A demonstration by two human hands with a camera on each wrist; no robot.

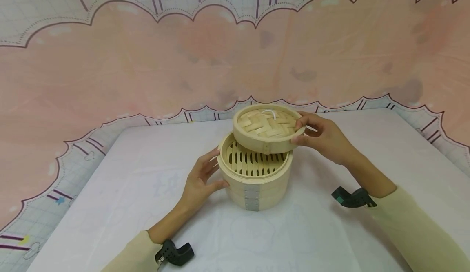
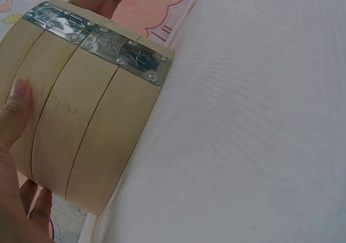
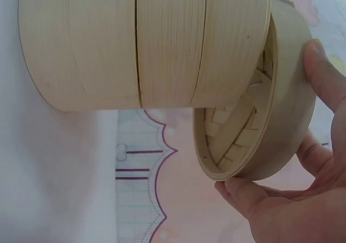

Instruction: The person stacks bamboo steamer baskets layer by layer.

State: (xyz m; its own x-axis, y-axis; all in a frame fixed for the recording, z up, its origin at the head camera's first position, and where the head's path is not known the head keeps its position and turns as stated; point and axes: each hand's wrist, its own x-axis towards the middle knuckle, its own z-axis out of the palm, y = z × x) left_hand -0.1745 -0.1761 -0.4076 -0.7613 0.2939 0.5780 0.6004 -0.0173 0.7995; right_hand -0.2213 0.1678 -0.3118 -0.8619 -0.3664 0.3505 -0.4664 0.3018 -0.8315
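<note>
A round bamboo steamer basket stands upright on the white table, its slatted inner floor partly showing. Metal plates are riveted across its side wall. My left hand holds the steamer by its left side, thumb on the front and fingers around behind. My right hand grips the woven bamboo lid by its right rim, thumb below and fingers over the edge. The lid is tilted and shifted to the back right, overlapping the steamer's rim. In the right wrist view, the woven underside of the lid shows.
A white sheet covers the table around the steamer. Behind the table hangs a pink and white patterned cloth. Each wrist carries a black camera mount, one on the left and one on the right.
</note>
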